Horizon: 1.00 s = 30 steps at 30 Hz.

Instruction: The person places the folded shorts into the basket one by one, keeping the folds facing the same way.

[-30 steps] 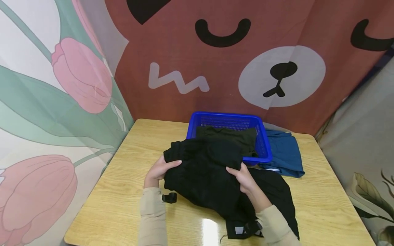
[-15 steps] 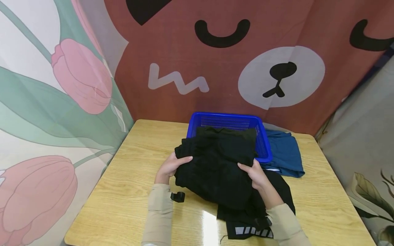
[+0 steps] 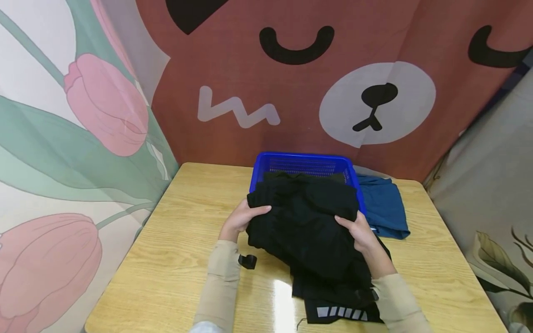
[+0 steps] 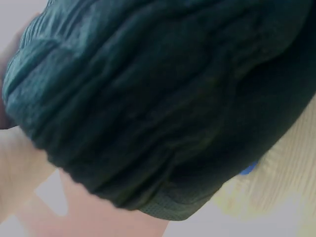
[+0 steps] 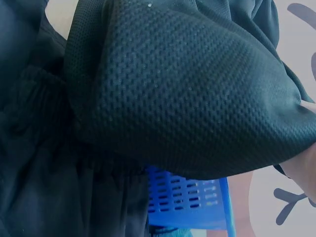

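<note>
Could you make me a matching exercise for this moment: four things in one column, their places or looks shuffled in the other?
Things:
1. basket
2. upper black garment
3. blue cloth
4. lower black garment

Places or looks:
A. on the table, beside the basket's right side in the head view
B. marked with a row of light bars
C. has slotted walls
D. held between the left hand and the right hand

Pairs: 1-C, 2-D, 3-A, 4-B

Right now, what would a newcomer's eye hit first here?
Probably the huge printed bear face behind the table. Next, the bright blue basket near the table's far edge, and the black garment held up between left hand and right hand, partly hiding it from the head camera.
</note>
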Each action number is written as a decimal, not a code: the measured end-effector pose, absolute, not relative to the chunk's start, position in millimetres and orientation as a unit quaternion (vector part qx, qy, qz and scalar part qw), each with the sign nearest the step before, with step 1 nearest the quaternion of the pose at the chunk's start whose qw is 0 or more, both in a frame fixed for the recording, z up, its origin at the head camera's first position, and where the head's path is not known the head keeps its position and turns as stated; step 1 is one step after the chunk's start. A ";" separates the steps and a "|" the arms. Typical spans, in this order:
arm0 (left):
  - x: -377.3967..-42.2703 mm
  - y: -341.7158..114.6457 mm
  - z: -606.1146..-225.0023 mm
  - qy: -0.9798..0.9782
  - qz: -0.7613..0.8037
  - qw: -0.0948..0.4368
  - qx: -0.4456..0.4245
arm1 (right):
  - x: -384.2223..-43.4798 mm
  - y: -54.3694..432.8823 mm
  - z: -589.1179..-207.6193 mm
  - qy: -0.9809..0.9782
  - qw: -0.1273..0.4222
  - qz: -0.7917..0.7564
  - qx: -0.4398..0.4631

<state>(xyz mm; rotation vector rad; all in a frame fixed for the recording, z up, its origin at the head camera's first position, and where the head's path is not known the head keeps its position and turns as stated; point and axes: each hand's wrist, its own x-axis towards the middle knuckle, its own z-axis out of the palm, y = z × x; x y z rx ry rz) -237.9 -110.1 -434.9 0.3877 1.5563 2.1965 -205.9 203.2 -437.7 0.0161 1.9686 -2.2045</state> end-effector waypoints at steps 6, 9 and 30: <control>-245.7 -102.8 -431.7 0.554 0.792 0.212 0.145 | -210.4 210.8 -436.4 0.644 0.088 -0.760 -0.006; -249.1 -99.7 -427.5 0.545 0.797 0.212 0.152 | -213.4 213.3 -432.4 0.643 0.088 -0.761 -0.008; -273.7 -88.3 -412.2 0.581 0.785 0.189 0.104 | -240.7 225.4 -413.0 0.652 0.082 -0.754 -0.025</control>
